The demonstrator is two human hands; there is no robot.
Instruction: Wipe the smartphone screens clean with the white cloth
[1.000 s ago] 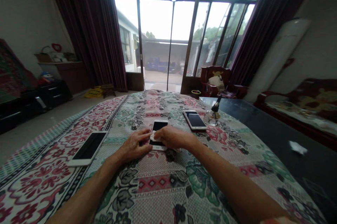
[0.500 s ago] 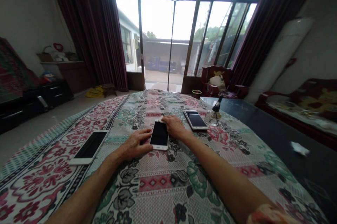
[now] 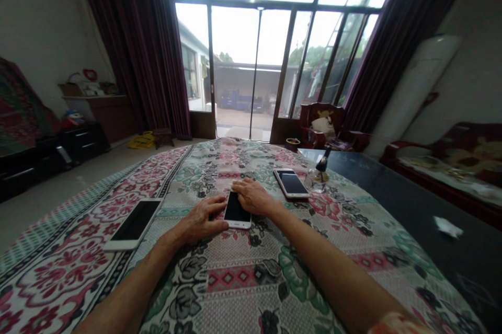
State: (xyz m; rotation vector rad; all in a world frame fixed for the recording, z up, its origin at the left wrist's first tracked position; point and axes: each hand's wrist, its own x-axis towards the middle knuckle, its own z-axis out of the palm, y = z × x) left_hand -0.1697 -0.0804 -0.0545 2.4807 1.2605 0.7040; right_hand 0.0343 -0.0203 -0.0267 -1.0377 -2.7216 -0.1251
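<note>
A white smartphone [image 3: 238, 214] with a dark screen lies on the patterned tablecloth between my hands. My left hand [image 3: 202, 217] holds its left side, thumb at the near left corner and fingers along the edge. Over the far part of the screen, my right hand [image 3: 253, 196] is bent down with its fingers together. A small white bit, perhaps a cloth or tissue, shows under those fingertips; most of it is hidden. Another white smartphone [image 3: 134, 225] lies to the left, and a third smartphone [image 3: 292, 183] lies to the right, both face up.
A clear glass bottle with a black top [image 3: 319, 177] stands beyond the right phone. The floral tablecloth [image 3: 239, 302] covers much of the dark table [image 3: 415, 214], where a crumpled white tissue [image 3: 448, 227] lies at right. Wooden chairs and glass doors are farther back.
My right hand has slid left across the far end of the phone, covering more of the screen. My left hand stays at the phone's edge. The view has tilted slightly up.
</note>
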